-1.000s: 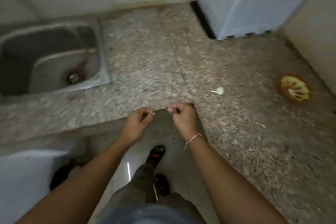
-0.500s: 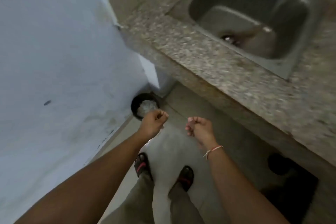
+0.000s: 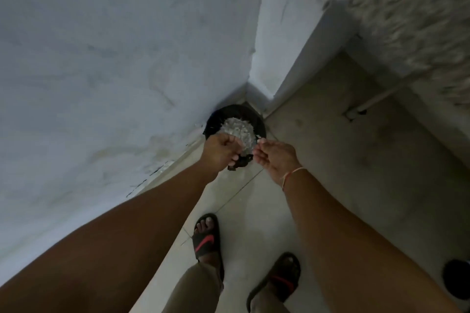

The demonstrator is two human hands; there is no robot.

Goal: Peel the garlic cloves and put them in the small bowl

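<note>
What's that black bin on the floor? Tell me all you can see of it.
The bin is round, black and open-topped, standing on the floor in the corner against the wall. It seems lined with a dark bag and holds pale, crumpled scraps. Both hands hover over its near rim, hiding part of it; whether they touch it is unclear.

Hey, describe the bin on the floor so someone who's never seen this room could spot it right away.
Follow the pale wall down to the corner where it meets the floor. The black bin sits there, just beyond both hands. It is round and dark, with a crumpled silvery heap inside.
</note>
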